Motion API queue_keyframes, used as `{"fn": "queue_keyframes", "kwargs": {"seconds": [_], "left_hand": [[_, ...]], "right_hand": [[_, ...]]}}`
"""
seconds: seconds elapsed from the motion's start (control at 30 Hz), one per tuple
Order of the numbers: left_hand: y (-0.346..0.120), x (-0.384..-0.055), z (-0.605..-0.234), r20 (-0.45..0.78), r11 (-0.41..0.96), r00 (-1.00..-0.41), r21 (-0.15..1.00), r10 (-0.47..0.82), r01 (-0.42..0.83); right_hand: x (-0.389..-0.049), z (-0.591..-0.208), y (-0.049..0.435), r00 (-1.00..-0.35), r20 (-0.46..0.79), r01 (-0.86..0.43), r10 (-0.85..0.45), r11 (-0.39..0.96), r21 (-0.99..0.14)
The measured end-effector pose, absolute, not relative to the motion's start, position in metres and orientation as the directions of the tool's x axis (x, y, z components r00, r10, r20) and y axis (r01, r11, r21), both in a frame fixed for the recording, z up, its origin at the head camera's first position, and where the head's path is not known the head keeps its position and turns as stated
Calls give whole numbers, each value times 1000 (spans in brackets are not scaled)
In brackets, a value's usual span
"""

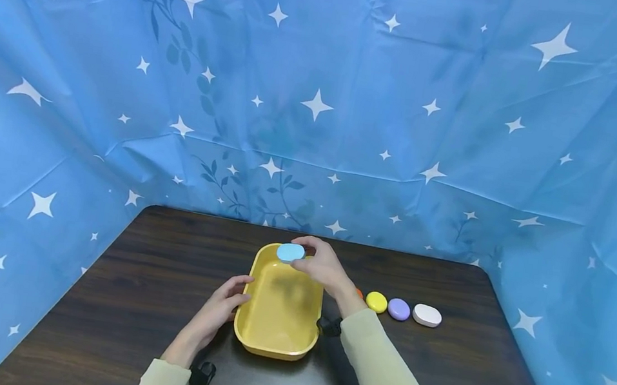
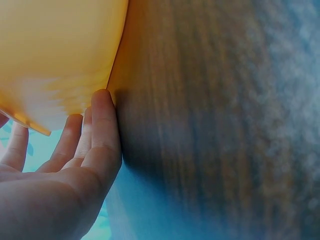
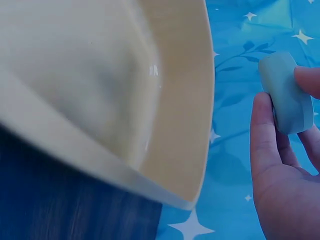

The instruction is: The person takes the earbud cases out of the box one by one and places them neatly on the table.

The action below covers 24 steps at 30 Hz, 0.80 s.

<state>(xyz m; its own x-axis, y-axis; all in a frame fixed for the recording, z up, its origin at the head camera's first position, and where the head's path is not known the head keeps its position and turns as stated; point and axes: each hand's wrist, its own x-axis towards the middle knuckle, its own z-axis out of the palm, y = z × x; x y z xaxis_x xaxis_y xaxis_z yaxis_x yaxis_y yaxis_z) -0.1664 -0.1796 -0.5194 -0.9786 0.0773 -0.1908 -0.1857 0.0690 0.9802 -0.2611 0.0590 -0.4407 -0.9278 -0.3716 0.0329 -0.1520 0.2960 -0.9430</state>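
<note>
My right hand [image 1: 322, 264] pinches a light blue soap bar [image 1: 290, 253] over the far end of a yellow tray [image 1: 275, 344]. In the right wrist view the soap bar [image 3: 284, 95] stands between thumb and fingertips, beyond the tray's wall [image 3: 185, 100]. At the tray's left side is my left hand [image 1: 223, 303], its fingers against the outer wall and rim. The left wrist view shows those fingers [image 2: 102, 115] nearly straight, their tips touching the yellow wall [image 2: 65, 55]. The tray's visible floor holds only a soft shadow.
Right of the tray, a row lies on the dark wooden table [image 1: 160, 251]: a yellow round piece [image 1: 376, 302], a purple round piece [image 1: 399, 309] and a white oval bar [image 1: 427, 315]. An orange-red piece [image 1: 359, 293] is mostly hidden by the right wrist. A blue star-patterned curtain [image 1: 316, 135] surrounds the table.
</note>
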Motion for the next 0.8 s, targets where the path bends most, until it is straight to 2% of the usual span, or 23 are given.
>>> {"fn": "queue_keyframes", "kwargs": {"seconds": [0.8], "left_hand": [[-180,-168,-523,-196,55,-978,980,67,-193]], "right_hand": [[-240,-441,97,-938,73,-183,-340,302,-935]]}}
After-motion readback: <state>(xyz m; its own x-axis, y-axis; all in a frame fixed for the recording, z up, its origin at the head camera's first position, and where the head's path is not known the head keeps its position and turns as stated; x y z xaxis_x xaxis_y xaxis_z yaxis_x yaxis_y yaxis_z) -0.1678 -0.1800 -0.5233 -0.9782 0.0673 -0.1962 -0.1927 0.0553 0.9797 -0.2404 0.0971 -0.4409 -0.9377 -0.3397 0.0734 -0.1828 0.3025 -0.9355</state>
